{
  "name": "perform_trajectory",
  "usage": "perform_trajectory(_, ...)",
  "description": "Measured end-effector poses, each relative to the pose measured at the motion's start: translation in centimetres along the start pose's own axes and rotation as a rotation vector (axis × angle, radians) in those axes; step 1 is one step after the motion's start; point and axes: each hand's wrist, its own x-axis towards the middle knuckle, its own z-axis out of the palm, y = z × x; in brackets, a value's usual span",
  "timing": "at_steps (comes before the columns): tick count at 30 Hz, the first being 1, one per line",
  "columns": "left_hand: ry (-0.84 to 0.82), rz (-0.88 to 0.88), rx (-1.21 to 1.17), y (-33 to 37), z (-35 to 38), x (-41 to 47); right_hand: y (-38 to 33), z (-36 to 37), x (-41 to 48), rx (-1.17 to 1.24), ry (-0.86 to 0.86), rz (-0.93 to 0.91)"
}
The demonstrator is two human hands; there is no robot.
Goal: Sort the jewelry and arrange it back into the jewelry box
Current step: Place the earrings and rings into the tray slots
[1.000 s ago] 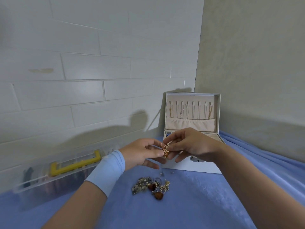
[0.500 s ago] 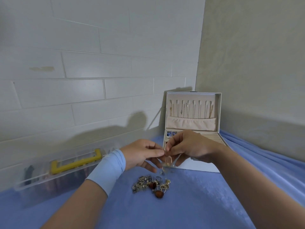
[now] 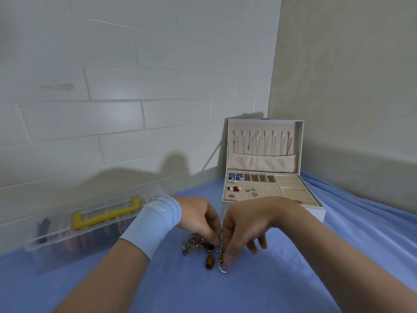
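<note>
1. White tiles back the scene and a blue cloth (image 3: 293,279) covers the surface; at far left sits a clear organiser (image 3: 90,231) with a yellow handle, untouched.
2. Our left hand (image 3: 198,219), in a pale wristband (image 3: 155,222), curls its fingers downward; the tips pinch the upper end of a gold linked piece (image 3: 222,256).
3. Just below lies the jewelry pile (image 3: 191,243) with a brown pendant (image 3: 209,261); the gold piece touches the pile's right edge, its lowest ring resting on the cloth.
4. Our right hand (image 3: 246,224) pinches the same piece lower down between thumb and forefinger; its other fingers hang loose.
5. Half a second ago both hands worked this piece up in front of the jewelry box (image 3: 299,145); now they have dropped to the cloth, and the box tray shows behind them, with necklaces (image 3: 261,143) hung in the lid and a few earrings at its left.
6. We judge the piece is being freed from the pile, not yet stored; most sorting remains.
</note>
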Motion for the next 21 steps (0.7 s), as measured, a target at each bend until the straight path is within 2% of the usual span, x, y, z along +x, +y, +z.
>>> perform_trajectory(3,-0.029,-0.013,0.038,0.2,0.2,-0.4,-0.2,0.7,0.8,-0.057,0.038,-0.004)
perform_trajectory(7,-0.038,0.028,0.047,0.2,-0.1,-0.9,1.0,-0.3,0.4,0.071,0.118,-0.063)
perform_trajectory(9,-0.013,0.054,-0.049,0.0,-0.1,-0.8,1.8,-0.8,0.1,0.175,0.167,-0.097)
perform_trajectory(15,0.079,0.092,-0.577,-0.4,0.1,-0.4,3.6,-1.7,-0.3,0.459,0.294,-0.198)
perform_trajectory(21,0.213,0.126,-0.659,-0.6,0.4,0.1,4.0,-1.8,-0.2,0.573,0.317,-0.22)
